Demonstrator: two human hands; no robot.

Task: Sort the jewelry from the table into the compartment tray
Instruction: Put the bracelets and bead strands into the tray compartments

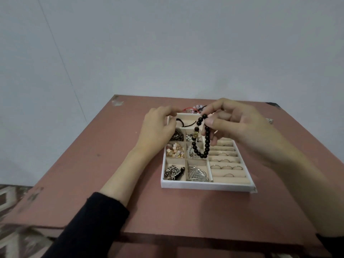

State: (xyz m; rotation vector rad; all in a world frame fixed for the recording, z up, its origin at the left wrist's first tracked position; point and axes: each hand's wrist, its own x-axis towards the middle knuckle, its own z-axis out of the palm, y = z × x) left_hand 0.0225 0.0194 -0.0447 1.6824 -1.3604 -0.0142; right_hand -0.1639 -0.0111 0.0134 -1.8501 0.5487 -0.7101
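Curling over the far left corner of the tray [204,186], our left hand [158,127] has its fingertips at the rim and its thumb across the corner compartment. We cannot tell whether it truly grips the wall or only rests there. The hand covers most of that corner and part of the dark tangle in the compartment below it.

Further right, a black bead bracelet [204,142] hangs in a loop above the tray's middle compartments, clear of the table [93,164]. Our right hand [238,127] pinches its upper beads between thumb and forefinger, with the other fingers loosely bent behind.

That hand hides the far right part of the tray, so we see only the nearer rows of rings [227,167]. Behind the tray, a red cord and some pink beads [193,108] lie on the table. They show only in the gap between our hands and are too blurred to make out well.
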